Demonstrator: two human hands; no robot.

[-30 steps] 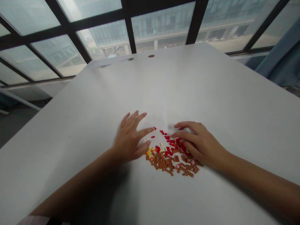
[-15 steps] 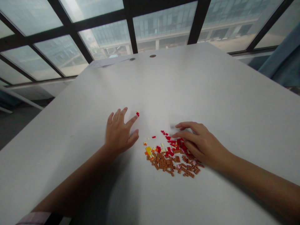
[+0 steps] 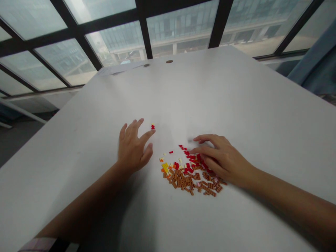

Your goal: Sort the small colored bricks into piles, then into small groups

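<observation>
My left hand (image 3: 133, 147) is spread over the table, its index fingertip right by a few small red and yellow bricks (image 3: 152, 126); whether it touches them I cannot tell. My right hand (image 3: 219, 155) reaches in from the right with loosely bent fingers apart. Its index fingertip is at the red bricks (image 3: 192, 157) on the upper side of a pile, and the palm hides part of them. Brown bricks (image 3: 183, 180) make up most of the pile. At its left end lie yellow bricks (image 3: 165, 167) and orange ones. A lone red brick (image 3: 171, 152) lies between the hands.
The white table (image 3: 210, 94) stretches towards large windows with dark frames (image 3: 143, 24). Two round discs (image 3: 169, 61) are near its far edge, beside a flat white sheet (image 3: 115, 70). A blue curtain (image 3: 312, 63) hangs at the right.
The left index fingertip has come slightly away from the small red and yellow bricks, which now show more fully. The right hand stays over the red bricks. The view has shifted slightly.
</observation>
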